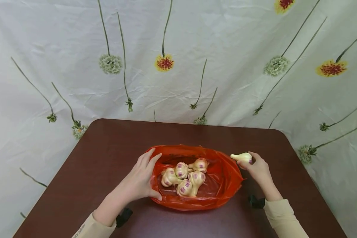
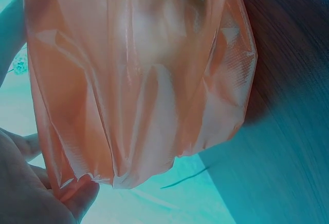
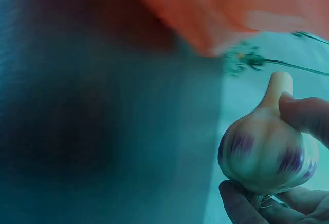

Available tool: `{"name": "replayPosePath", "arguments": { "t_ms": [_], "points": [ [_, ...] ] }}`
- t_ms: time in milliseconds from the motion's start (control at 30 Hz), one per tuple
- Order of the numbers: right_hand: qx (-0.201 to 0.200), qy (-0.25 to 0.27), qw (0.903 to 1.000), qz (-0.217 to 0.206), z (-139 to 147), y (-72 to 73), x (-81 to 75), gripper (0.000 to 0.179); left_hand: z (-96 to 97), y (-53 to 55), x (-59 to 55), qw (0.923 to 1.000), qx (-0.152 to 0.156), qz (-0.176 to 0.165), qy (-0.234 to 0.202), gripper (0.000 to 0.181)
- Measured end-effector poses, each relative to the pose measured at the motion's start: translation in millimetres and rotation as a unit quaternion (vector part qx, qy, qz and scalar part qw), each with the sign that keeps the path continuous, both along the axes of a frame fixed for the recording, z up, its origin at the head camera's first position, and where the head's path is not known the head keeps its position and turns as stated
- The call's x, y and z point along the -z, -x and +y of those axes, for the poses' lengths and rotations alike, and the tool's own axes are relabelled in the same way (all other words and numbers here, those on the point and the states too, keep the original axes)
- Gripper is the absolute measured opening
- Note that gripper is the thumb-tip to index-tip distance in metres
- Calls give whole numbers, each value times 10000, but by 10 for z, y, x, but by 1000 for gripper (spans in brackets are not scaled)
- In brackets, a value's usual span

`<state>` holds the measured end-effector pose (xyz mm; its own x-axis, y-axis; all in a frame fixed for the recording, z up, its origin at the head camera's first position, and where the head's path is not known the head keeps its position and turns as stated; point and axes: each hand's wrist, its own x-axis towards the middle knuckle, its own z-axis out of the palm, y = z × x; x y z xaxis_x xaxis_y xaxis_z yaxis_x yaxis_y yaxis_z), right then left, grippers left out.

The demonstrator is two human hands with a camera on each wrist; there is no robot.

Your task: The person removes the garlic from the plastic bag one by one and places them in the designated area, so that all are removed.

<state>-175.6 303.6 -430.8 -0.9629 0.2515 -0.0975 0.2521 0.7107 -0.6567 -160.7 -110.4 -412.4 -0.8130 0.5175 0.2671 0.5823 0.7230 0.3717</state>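
Note:
A red plastic bag [image 1: 193, 204] stands with its mouth open on the table, and several garlic bulbs [image 1: 197, 178], pale with purple patches, lie inside. At the bag's left side my left hand [image 1: 139, 178] holds the rim, its thumb at the near edge and fingers at the far edge. The left wrist view shows the bag's wall [image 2: 139, 95] close up, with fingers at its edge. My right hand [image 1: 260, 170] grips another garlic bulb [image 1: 243, 157] just off the bag's right rim. In the right wrist view, thumb and fingers hold that bulb [image 3: 264, 149], stem up.
Beneath everything is a dark reddish-brown table [image 1: 119, 138] with rounded far corners. A pale cloth [image 1: 190, 43] printed with flowers hangs behind it. Dark straps [image 1: 257, 201] sit around both wrists, below beige sleeves.

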Motion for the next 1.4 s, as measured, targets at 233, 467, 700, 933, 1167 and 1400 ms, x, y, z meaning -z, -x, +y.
{"name": "replayPosePath", "arguments": {
  "t_ms": [233,467,700,933,1167,1400],
  "points": [
    [-98,-451,9987,-227,-82,-14,204,62,4,-2,-8,9999,-1,-110,13,129],
    [-133,-517,9976,-434,-98,4,255,57,12,1,-17,9998,-12,-179,43,129],
    [-270,-511,9967,-567,-91,5,252,67,27,15,-32,9999,0,-146,26,129],
    [-482,-374,9971,-464,-63,-9,142,72,21,20,-43,9999,30,-133,63,129],
    [-635,-367,9960,-506,-89,-47,-197,77,3,29,-49,9999,35,-137,61,129],
    [-741,-203,9970,-65,-198,-140,-629,82,-3,31,-63,9999,53,-100,8,126]
  ]
}}
